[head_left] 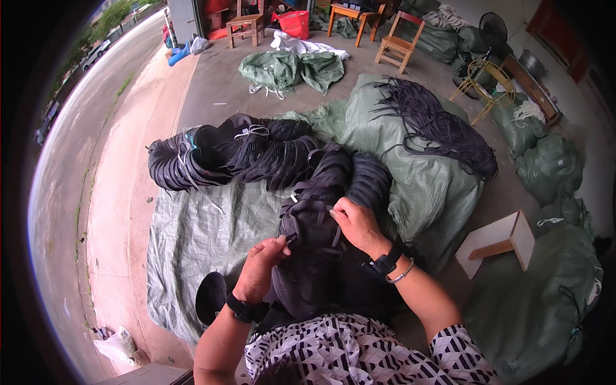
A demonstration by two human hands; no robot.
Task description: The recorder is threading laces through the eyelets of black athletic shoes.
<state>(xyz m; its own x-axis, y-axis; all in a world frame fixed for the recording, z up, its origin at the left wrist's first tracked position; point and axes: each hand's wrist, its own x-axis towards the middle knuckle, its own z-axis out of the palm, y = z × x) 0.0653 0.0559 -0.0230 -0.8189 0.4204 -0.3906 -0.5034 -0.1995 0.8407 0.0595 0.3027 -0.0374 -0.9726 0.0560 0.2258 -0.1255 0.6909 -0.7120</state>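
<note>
A dark shoe upper (303, 224) lies over my lap, against the near end of a stacked row. My left hand (260, 264) is closed in a pinch at its left edge, with what looks like a dark shoelace tip between thumb and finger. On the right edge of the upper, my right hand (360, 224) pinches a dark lace; its exact grip is partly hidden. Beyond my hands, stacked dark shoe uppers (369, 179) run away from me. More bundled uppers (205, 157), tied with pale cord, lie to the left on a green woven sheet (212, 224).
A heap of long dark laces (443, 128) lies on the sheet, far right. A white-topped wooden stool (497, 242) is tipped to my right, near stuffed green sacks (552, 167). A round black object (212, 297) sits by my left forearm. Wooden chairs (401, 43) stand farther back.
</note>
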